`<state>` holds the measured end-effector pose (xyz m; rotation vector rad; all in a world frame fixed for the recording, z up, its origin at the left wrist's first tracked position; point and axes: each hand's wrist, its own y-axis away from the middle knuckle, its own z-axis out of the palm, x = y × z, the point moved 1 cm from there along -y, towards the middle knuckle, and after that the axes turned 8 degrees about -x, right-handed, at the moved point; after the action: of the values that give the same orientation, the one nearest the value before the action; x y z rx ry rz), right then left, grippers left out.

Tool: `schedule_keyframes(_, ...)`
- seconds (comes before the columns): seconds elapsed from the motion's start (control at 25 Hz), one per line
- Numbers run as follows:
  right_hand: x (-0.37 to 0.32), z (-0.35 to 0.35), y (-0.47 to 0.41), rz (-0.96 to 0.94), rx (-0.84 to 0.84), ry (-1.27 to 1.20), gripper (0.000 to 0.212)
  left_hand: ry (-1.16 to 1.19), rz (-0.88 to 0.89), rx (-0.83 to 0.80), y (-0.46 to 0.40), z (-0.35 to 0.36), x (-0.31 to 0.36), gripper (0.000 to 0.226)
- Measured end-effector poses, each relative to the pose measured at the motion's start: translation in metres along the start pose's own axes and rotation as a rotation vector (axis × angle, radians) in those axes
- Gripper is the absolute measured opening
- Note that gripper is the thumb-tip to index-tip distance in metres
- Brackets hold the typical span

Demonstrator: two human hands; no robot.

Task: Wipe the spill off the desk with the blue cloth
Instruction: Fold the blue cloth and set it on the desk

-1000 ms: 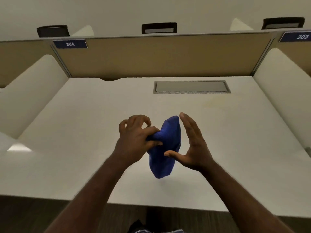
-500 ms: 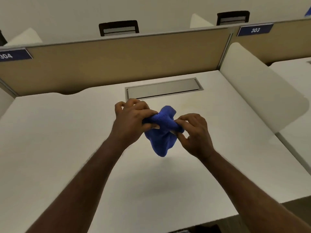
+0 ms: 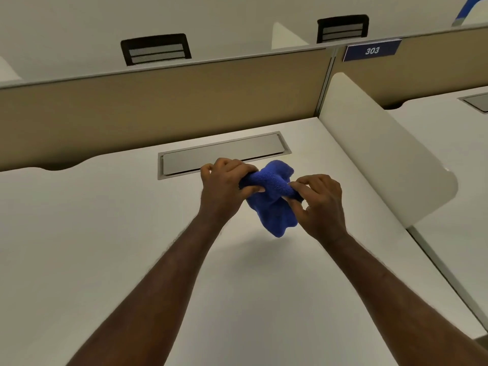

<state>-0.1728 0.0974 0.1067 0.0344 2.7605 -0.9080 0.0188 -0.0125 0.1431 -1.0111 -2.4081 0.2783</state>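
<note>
A bunched blue cloth [image 3: 272, 204] hangs in the air above the white desk [image 3: 105, 233], casting a soft shadow below it. My left hand [image 3: 224, 188] grips its upper left part. My right hand [image 3: 320, 204] pinches its upper right part between thumb and fingers. The cloth's lower end droops free between my hands. I cannot make out a spill on the desk; the patch behind the cloth and hands is hidden.
A grey cable hatch [image 3: 224, 153] is set into the desk just behind my hands. A tan partition [image 3: 158, 101] closes the back, a white side divider [image 3: 383, 151] the right. Beyond it lies a neighbouring desk [image 3: 454, 143]. Two chair backs [image 3: 155, 48] show behind.
My right hand, open beside the cloth a second ago, has closed on it. Both hands and the cloth moved forward toward the hatch, and my view swung right.
</note>
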Motion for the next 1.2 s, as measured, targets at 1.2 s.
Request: schedule_keyframes(1.2,0.201,0.094,-0.046,0.369,-0.508,0.021,0.040,0.016,-0.344,-0.306,-0.157,0.220,0.014,0.048)
